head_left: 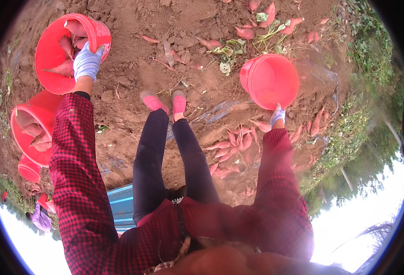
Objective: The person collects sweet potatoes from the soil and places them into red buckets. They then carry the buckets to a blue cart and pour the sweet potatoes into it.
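Observation:
My left hand (88, 62), in a pale blue-white glove, is closed over the rim of a red bucket (102, 37) at the upper left. Several sweet potatoes (66, 68) lie inside that bucket. Off to the right, my right hand (277, 113), gloved the same way, grips the near rim of a second red bucket (275, 80). This one is tipped so that its mouth faces me, and only bare red plastic shows inside. The fingers of my right hand are partly hidden by the rim.
Another red bucket (51, 103) with sweet potatoes stands beside my left forearm, and a smaller red one (29, 168) behind it. Loose sweet potatoes (243, 140) and leafy vines (229, 52) lie on brown soil. A blue ridged object (121, 204) sits behind my legs. Someone in purple (41, 217) is farther off.

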`<state>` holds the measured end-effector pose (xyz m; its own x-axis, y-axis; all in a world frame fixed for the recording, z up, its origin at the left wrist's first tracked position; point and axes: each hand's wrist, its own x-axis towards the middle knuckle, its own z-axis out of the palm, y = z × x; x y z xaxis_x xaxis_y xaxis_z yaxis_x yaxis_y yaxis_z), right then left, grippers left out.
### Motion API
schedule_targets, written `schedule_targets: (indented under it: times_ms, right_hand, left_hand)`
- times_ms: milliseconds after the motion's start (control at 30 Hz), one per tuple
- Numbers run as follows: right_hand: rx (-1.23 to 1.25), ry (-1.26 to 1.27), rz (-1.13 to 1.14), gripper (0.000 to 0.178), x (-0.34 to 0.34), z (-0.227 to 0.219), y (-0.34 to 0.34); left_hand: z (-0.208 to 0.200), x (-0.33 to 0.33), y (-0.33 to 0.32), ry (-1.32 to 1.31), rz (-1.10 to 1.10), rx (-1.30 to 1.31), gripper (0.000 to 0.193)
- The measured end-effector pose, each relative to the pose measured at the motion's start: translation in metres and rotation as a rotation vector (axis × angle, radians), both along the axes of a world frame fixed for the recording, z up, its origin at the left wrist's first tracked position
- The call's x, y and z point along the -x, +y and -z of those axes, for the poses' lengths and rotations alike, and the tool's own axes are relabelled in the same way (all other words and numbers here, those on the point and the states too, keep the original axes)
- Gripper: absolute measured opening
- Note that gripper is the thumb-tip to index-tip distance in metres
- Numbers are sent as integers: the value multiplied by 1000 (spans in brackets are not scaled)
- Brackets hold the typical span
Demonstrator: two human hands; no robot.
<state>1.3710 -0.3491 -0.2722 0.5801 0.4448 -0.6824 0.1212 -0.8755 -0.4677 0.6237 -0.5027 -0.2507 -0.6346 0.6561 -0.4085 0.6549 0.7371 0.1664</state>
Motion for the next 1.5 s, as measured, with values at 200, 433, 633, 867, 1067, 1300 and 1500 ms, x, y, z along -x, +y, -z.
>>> schedule_targets:
  times_ms: [200,433,633,867,1067,1300,1500]
  right_hand:
    - [437,-86,-563,57,115,83,-71]
    - [446,-234,-1106,51,306,243,-71]
    - [253,262,-173,31,336,233,-68]
    - [-373,916,-83,45,419,34,-52]
    - [-180,1321,-628,48,557,-98,-75]
    - [112,159,-1222,26,538,24,-31]
    - [139,-243,-2414,49,509,144,-70]
  left_hand:
    - [-9,-6,5,-36,-20,-27,49]
    - [-6,-9,-3,-12,-15,-140,45]
    - [-11,-16,-1,-47,-11,-141,39]
    - [-14,-22,3,-4,21,-138,31]
    - [-9,-16,11,-225,-156,58,34]
    - [-19,-24,9,2,15,-63,33]
    - [-13,-28,5,-14,9,-104,35]
